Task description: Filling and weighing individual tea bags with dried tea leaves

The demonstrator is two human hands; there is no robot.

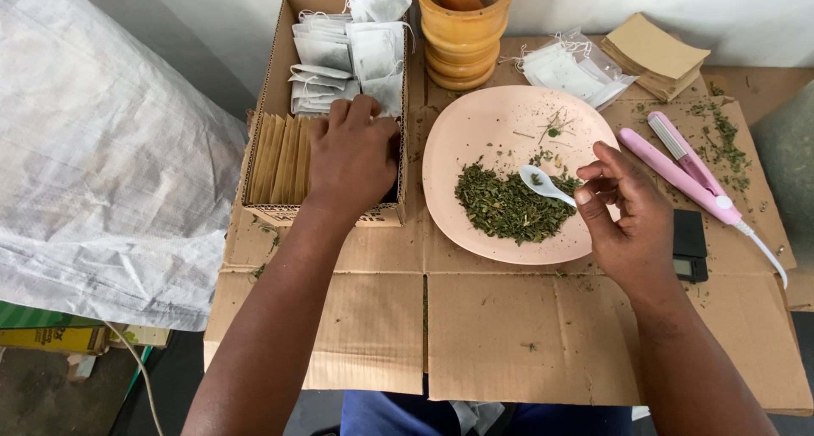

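My right hand (629, 220) pinches a small white plastic spoon (543, 183), its bowl resting at the edge of a heap of dried green leaves (506, 207) on a pink plate (492, 122). My left hand (352, 155) reaches into an open cardboard box (270, 93), palm down over brown paper envelopes (280, 158) standing in a row, its fingertips against white tea bags (339, 55) stacked at the box's far end. Whether the left fingers grip anything is hidden.
A wooden mortar with pestle (462, 29) stands behind the plate. A clear bag of white tea bags (572, 67), a stack of brown envelopes (657, 55), a pink heat sealer (688, 172) and a small black scale (690, 245) lie at the right. A white woven sack (93, 165) fills the left.
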